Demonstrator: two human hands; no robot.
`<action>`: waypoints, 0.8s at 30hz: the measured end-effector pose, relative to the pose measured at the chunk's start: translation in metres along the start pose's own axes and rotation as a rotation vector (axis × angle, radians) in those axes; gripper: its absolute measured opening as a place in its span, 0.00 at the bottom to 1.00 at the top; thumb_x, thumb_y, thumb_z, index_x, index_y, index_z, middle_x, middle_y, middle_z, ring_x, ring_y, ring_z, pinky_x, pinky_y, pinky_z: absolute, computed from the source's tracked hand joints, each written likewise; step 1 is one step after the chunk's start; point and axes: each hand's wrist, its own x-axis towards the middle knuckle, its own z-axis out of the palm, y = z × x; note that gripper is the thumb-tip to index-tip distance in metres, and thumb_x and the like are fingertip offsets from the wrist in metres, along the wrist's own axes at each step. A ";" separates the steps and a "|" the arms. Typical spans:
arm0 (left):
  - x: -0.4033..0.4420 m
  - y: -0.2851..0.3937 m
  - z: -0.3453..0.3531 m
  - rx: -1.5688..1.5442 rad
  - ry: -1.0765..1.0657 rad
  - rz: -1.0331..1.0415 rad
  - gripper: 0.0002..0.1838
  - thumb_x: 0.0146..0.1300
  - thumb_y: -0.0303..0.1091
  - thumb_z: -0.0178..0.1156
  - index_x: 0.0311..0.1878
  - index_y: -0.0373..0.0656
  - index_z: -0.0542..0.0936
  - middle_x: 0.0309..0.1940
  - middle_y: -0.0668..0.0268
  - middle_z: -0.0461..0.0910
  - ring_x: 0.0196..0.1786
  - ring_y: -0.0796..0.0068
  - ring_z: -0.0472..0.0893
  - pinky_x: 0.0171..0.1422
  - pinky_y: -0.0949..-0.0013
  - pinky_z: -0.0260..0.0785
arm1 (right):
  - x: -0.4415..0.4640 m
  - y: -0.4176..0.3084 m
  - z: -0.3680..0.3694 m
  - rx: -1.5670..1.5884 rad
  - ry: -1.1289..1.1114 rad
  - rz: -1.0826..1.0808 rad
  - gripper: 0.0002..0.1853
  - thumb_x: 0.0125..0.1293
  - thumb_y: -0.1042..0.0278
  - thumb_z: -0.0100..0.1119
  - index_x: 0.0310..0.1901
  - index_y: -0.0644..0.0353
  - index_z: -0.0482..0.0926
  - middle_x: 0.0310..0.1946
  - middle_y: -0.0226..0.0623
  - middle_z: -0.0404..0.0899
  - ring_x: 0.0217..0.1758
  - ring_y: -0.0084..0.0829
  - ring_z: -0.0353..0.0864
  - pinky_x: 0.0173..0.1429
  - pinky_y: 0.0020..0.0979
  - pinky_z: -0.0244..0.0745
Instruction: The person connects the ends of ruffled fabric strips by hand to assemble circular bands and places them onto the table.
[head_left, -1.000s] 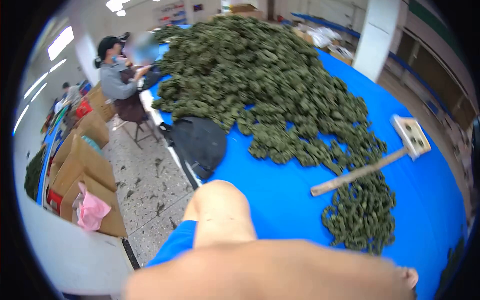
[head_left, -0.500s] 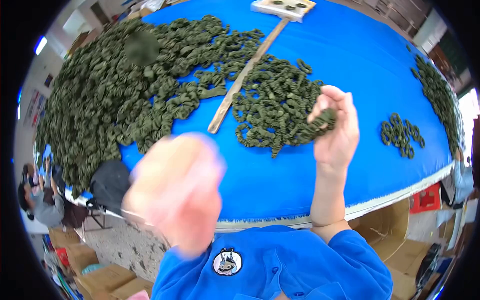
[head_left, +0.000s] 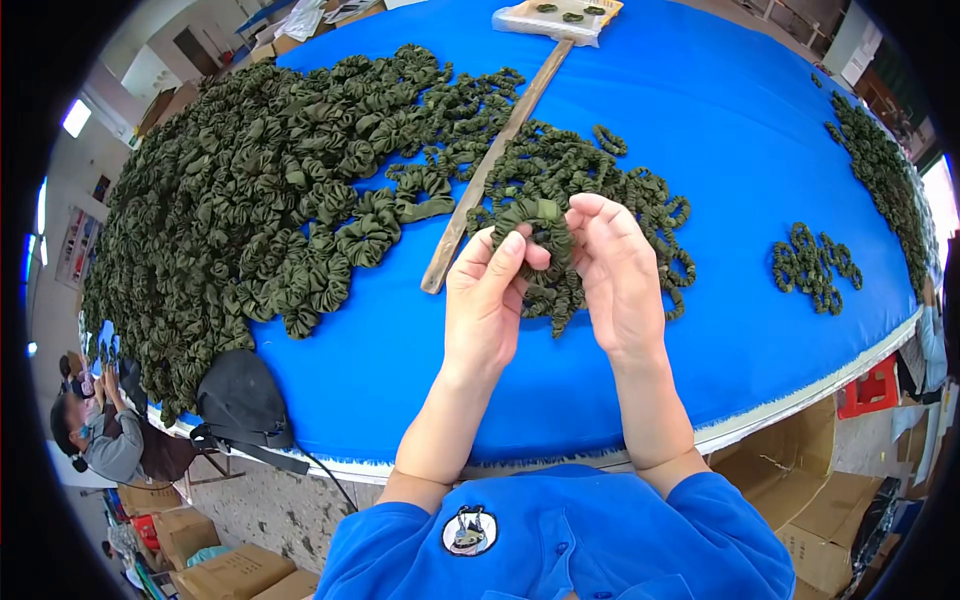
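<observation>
My left hand [head_left: 490, 295] is closed on a green scrunchie [head_left: 532, 222], thumb and fingers pinching its lower left side. Close by on the right, my right hand [head_left: 618, 275] has its fingers spread, palm turned inward; its fingertips are beside the scrunchie and hold nothing I can see. Behind both hands lies a pile of small green scrunchies [head_left: 650, 200] on the blue cloth [head_left: 760, 150]. A wooden stick [head_left: 490, 170] lies slantwise to the left of that pile, below a white tray-like board [head_left: 590, 28]. A large heap of green scrunchies [head_left: 240, 190] covers the left.
A black bag [head_left: 243, 400] rests at the table's near left edge. A small group of scrunchies [head_left: 815, 268] and a longer heap [head_left: 880, 180] lie at the right. A seated person [head_left: 115, 450] is at far left. Cardboard boxes [head_left: 235, 572] and a red stool [head_left: 868, 392] stand below.
The view has swung toward the table. My left hand has come in from the left to the middle. My right hand has moved left, and the scrunchie is now in my left hand.
</observation>
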 end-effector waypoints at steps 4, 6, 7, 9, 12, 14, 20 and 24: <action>0.002 0.004 -0.007 -0.109 0.039 -0.013 0.10 0.65 0.29 0.56 0.47 0.36 0.75 0.37 0.61 0.80 0.37 0.78 0.77 0.47 0.77 0.70 | -0.002 0.004 0.000 -0.144 -0.032 0.056 0.10 0.64 0.72 0.54 0.46 0.63 0.74 0.38 0.37 0.76 0.38 0.25 0.76 0.44 0.21 0.69; 0.001 0.007 -0.004 -0.146 0.043 -0.022 0.11 0.65 0.29 0.56 0.48 0.36 0.75 0.38 0.60 0.79 0.39 0.77 0.77 0.48 0.77 0.70 | 0.000 0.006 -0.005 -0.142 -0.117 0.104 0.09 0.61 0.76 0.56 0.44 0.64 0.76 0.37 0.37 0.78 0.40 0.26 0.78 0.46 0.21 0.70; 0.001 0.007 -0.003 -0.165 0.043 -0.028 0.11 0.65 0.29 0.56 0.49 0.36 0.75 0.39 0.60 0.79 0.40 0.77 0.77 0.48 0.77 0.70 | -0.001 0.007 -0.007 -0.141 -0.157 0.127 0.09 0.60 0.77 0.58 0.43 0.64 0.76 0.37 0.37 0.78 0.41 0.27 0.78 0.47 0.22 0.70; -0.002 0.004 0.000 -0.145 0.040 -0.044 0.11 0.65 0.29 0.56 0.49 0.36 0.75 0.39 0.60 0.79 0.41 0.77 0.77 0.49 0.76 0.70 | -0.001 0.005 -0.007 -0.113 -0.129 0.127 0.08 0.61 0.77 0.58 0.42 0.64 0.76 0.37 0.37 0.79 0.42 0.27 0.79 0.48 0.22 0.70; -0.003 -0.002 0.006 -0.079 0.026 -0.069 0.12 0.65 0.29 0.55 0.50 0.37 0.75 0.41 0.60 0.79 0.43 0.76 0.77 0.50 0.75 0.70 | -0.001 0.001 -0.007 -0.022 -0.069 0.119 0.06 0.61 0.76 0.58 0.40 0.63 0.77 0.35 0.36 0.80 0.43 0.28 0.79 0.48 0.23 0.71; -0.002 -0.005 0.005 -0.087 0.016 -0.078 0.12 0.65 0.29 0.54 0.50 0.37 0.75 0.42 0.60 0.79 0.44 0.76 0.77 0.50 0.75 0.69 | 0.001 0.002 -0.009 0.006 -0.068 0.109 0.06 0.61 0.76 0.58 0.40 0.63 0.77 0.35 0.36 0.80 0.43 0.27 0.79 0.47 0.22 0.71; 0.000 -0.002 -0.002 -0.087 -0.013 -0.096 0.12 0.65 0.29 0.54 0.50 0.37 0.75 0.42 0.61 0.78 0.44 0.77 0.76 0.50 0.75 0.68 | 0.002 0.001 -0.013 -0.005 -0.085 0.080 0.09 0.59 0.77 0.60 0.42 0.64 0.77 0.36 0.35 0.80 0.41 0.24 0.78 0.45 0.21 0.71; 0.003 0.009 -0.007 -0.036 -0.037 -0.084 0.12 0.64 0.29 0.55 0.49 0.37 0.75 0.39 0.63 0.78 0.42 0.78 0.75 0.48 0.77 0.67 | 0.000 -0.005 -0.014 -0.182 -0.109 0.058 0.10 0.57 0.78 0.61 0.42 0.64 0.77 0.34 0.34 0.79 0.38 0.22 0.76 0.43 0.21 0.71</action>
